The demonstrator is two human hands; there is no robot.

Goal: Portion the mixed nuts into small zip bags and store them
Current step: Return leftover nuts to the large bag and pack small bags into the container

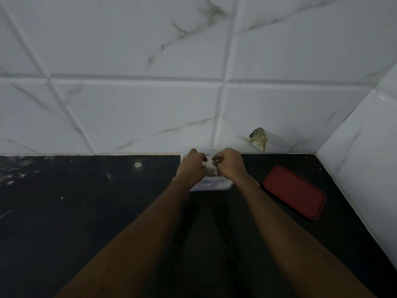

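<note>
Against the tiled wall, over a clear container (211, 185) on the dark counter (86, 211), a small zip bag (209, 168) of nuts is pinched by the left hand (191, 166) and right hand (229, 165). The bag is judged light, limp and slippery, best gripped at its top strip. A red lid (294, 191) lies apart to the right.

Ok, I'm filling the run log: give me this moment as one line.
left hand and right hand: both over clear container, pinching something small, unclear what | red lid: off, on counter to the right

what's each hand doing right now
Left hand: curled shut over the clear container; held thing unclear.
Right hand: fingers pinched shut; held thing unclear.
</note>
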